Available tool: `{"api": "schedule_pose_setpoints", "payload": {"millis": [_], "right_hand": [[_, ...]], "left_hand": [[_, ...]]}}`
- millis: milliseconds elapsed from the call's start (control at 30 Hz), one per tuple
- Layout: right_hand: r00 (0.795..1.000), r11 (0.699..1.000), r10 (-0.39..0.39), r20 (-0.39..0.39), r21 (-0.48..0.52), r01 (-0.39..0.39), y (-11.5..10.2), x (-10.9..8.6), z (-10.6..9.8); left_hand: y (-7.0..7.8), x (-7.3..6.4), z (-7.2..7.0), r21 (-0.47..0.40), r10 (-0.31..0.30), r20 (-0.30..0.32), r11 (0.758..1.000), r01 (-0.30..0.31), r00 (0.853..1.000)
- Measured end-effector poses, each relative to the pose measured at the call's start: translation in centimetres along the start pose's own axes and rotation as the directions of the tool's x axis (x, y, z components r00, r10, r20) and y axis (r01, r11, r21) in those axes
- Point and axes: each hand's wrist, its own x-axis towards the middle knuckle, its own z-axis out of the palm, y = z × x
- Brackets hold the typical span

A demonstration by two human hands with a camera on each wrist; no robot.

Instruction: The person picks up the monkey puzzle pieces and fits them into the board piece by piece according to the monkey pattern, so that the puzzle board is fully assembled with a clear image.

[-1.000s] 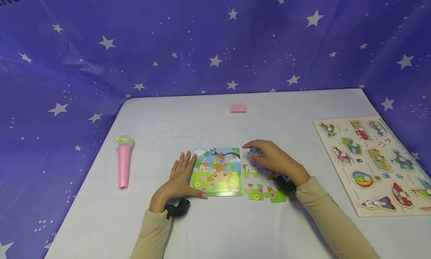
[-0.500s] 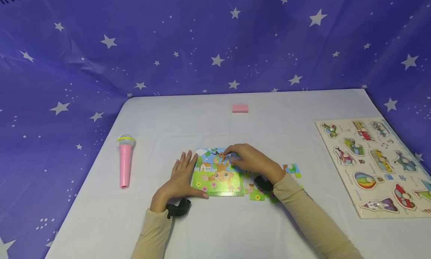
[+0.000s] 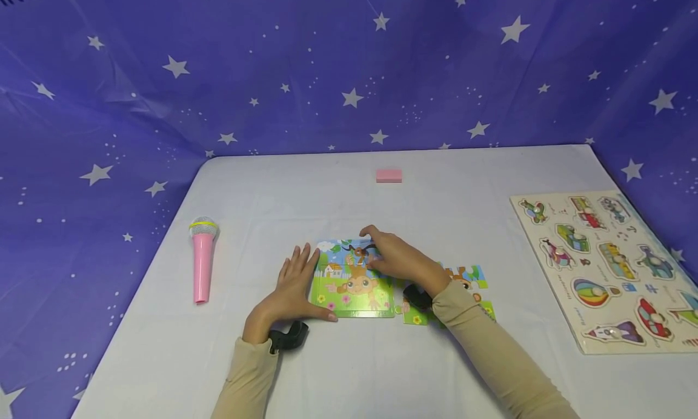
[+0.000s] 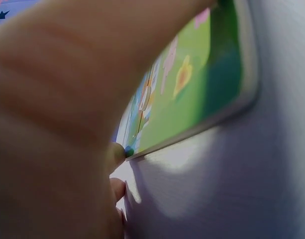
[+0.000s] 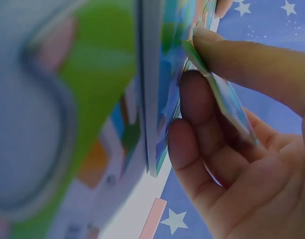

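A jigsaw board [image 3: 357,292] with a cartoon monkey, a house and flowers lies flat on the white table. My left hand [image 3: 297,289] rests along its left side, fingers spread and straight, thumb by the lower edge. Over the board's upper right corner, my right hand [image 3: 400,258] holds a jigsaw piece [image 5: 229,102], pinched between thumb and fingers in the right wrist view; the hand hides this piece in the head view. Several loose jigsaw pieces [image 3: 476,275] lie right of the board, partly covered by the right forearm. In the left wrist view the board [image 4: 167,119] fills the upper middle.
A pink toy microphone [image 3: 202,264] lies at the left. At the back sits a small pink block [image 3: 389,176]. A wooden peg puzzle [image 3: 594,298] with vehicle shapes occupies the right side. A purple star-printed cloth [image 3: 305,62] hangs behind the table.
My right hand has moved left from the loose pieces to over the board's upper right corner. Within the last half second its index finger has stretched out. The left hand has stayed put.
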Motion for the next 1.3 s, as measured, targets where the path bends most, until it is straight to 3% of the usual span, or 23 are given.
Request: {"api": "schedule_pose_setpoints", "payload": {"millis": [200, 500, 1067, 1300], "right_hand": [[0.999, 0.999, 0.001, -0.038, -0.053, -0.003, 0.1, -0.1, 0.0], [0.99, 0.978, -0.044, -0.135, -0.21, 0.015, 0.9, 0.0, 0.3], [0.991, 0.941, -0.006, -0.136, -0.336, -0.041, 0.6, -0.1, 0.5], [0.989, 0.922, -0.029, -0.145, -0.387, -0.03, 0.5, -0.3, 0.5]], "left_hand": [[0.1, -0.1, -0.1, 0.001, 0.002, -0.002, 1.0, -0.002, 1.0], [0.1, 0.1, 0.0, 0.003, 0.01, -0.004, 1.0, -0.009, 1.0], [0.0, 0.1, 0.0, 0.014, 0.015, -0.005, 1.0, -0.015, 1.0], [0.0, 0.0, 0.0, 0.013, 0.006, -0.005, 1.0, -0.006, 1.0]]}}
